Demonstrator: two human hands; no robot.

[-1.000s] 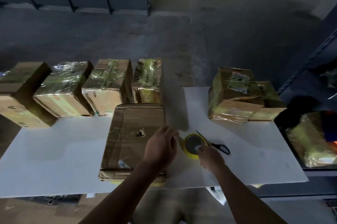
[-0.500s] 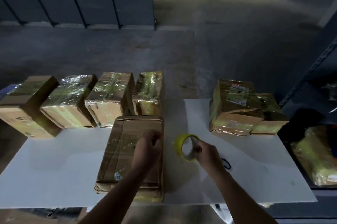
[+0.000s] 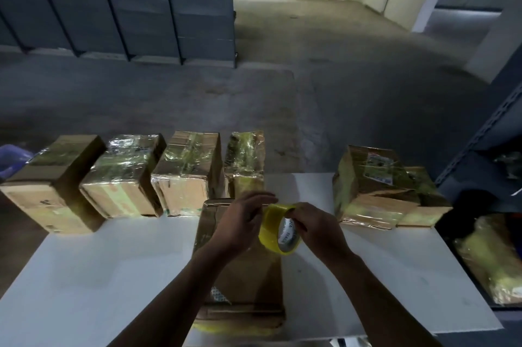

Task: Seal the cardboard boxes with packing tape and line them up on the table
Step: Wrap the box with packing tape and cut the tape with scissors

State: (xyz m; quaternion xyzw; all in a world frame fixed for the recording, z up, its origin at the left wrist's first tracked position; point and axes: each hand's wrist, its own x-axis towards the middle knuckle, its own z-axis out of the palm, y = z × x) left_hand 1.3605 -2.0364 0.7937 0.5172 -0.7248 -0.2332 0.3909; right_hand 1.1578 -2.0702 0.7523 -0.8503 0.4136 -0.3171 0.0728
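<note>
Now | left hand (image 3: 240,224), right hand (image 3: 320,229): fingers (image 3: 264,200) grip tape roll (image 3: 271,229) | over box (image 3: 248,284) | taped boxes (image 3: 186,166) behind

The left hand (image 3: 240,222) and right hand (image 3: 316,225) cover the far half of the flat box (image 3: 248,276) at the counter's (image 3: 113,276) near edge. Whether the left fingertips pinch a loose end or only the rim of the tape roll (image 3: 271,228) cannot be told. The right thumb blocks part of the print inside the core. The label (image 3: 380,167) on the taped box (image 3: 367,205) near the far right corner is too small to read. A blue thing (image 3: 11,157) past the far left corner is cut off.
</note>
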